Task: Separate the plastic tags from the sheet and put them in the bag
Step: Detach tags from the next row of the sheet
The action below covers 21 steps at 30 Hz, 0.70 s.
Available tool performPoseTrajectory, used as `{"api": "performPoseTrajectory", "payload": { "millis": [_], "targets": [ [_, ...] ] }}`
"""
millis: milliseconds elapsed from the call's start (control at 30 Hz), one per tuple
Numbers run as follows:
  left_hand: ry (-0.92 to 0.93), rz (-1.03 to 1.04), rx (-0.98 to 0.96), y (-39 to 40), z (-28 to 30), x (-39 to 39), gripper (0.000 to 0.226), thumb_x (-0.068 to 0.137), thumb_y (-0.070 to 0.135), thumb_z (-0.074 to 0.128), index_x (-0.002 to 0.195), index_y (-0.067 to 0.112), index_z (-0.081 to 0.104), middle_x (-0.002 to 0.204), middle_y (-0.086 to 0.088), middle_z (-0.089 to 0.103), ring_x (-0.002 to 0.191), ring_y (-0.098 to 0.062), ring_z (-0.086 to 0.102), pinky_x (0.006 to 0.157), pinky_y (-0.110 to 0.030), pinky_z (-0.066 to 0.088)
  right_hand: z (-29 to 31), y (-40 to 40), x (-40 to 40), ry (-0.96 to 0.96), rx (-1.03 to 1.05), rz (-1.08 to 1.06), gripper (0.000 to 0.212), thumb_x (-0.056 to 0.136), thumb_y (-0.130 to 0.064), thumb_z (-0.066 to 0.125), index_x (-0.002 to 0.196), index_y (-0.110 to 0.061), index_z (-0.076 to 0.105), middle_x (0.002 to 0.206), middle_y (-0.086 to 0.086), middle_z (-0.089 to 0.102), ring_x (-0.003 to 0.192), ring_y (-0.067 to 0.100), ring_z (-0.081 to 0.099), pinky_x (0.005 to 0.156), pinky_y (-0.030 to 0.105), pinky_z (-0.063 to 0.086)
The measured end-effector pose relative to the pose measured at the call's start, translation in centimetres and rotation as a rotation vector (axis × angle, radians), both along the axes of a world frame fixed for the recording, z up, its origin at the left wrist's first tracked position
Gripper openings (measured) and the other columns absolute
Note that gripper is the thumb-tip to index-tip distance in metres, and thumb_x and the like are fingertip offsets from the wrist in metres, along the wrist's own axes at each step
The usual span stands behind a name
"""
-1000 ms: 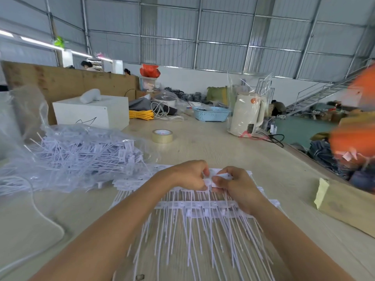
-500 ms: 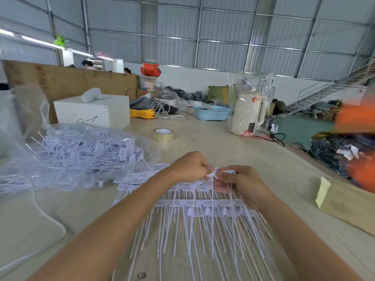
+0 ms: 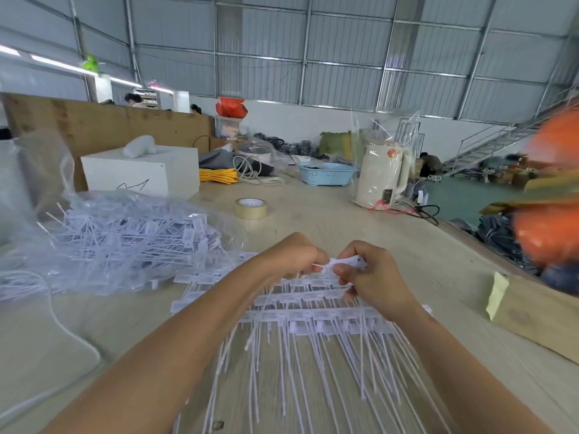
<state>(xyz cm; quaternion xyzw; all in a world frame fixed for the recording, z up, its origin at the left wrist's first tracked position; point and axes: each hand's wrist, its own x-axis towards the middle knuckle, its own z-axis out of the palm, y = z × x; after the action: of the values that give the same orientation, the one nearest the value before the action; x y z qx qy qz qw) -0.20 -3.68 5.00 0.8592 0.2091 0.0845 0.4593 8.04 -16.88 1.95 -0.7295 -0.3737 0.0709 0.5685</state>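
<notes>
Since a moment ago your hands have lifted slightly off the sheet, still together. Your left hand and right hand both pinch one white tag between them, its flat head lying left to right, just above the sheet. The sheet's long tails run toward you on the table. The bag of loose tags lies to the far left

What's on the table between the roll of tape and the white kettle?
In the head view, nothing: only bare wooden table lies between the tape roll and the kettle.
</notes>
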Motion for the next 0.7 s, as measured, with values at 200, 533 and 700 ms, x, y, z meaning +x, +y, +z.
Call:
{"api": "performPoseTrajectory", "payload": {
  "millis": [200, 533, 700],
  "targets": [
    [0.021, -0.024, 0.035, -0.1, 0.3, -0.1, 0.036, 0.079, 0.017, 0.062, 0.047, 0.014, 0.047, 0.035, 0.007, 0.036, 0.042, -0.014, 0.028, 0.046, -0.021, 0.022, -0.3, 0.0, 0.8, -0.039, -0.027, -0.060, 0.017, 0.085, 0.001, 0.063, 0.071, -0.006, 0.058, 0.060, 0.013, 0.058, 0.045, 0.009, 0.057, 0.040, 0.021, 0.046],
    [-0.054, 0.010, 0.519, 0.5, 1.1, -0.4, 0.042, 0.095, 0.035, 0.048, 0.080, 0.000, 0.065, 0.092, -0.014, 0.070, 0.072, -0.027, 0.058, 0.068, -0.032, 0.045, -2.0, -1.5, 3.7, 0.572, -0.004, -0.164, 0.024, 0.086, 0.010, 0.057, 0.063, 0.003, 0.053, 0.041, 0.009, 0.051, 0.032, 0.014, 0.050, 0.037, 0.025, 0.050],
    [0.017, -0.135, 0.423, -0.6, 1.6, -0.4, 0.017, 0.086, 0.008, 0.050, 0.069, 0.006, 0.054, 0.077, -0.010, 0.055, 0.060, -0.022, 0.042, 0.059, -0.027, 0.031, -1.1, -1.4, 3.0, 0.489, 0.042, -0.099, 0.016, 0.085, 0.003, 0.061, 0.070, 0.004, 0.057, 0.055, 0.015, 0.055, 0.038, 0.017, 0.053, 0.039, 0.023, 0.047]
  ]
}}
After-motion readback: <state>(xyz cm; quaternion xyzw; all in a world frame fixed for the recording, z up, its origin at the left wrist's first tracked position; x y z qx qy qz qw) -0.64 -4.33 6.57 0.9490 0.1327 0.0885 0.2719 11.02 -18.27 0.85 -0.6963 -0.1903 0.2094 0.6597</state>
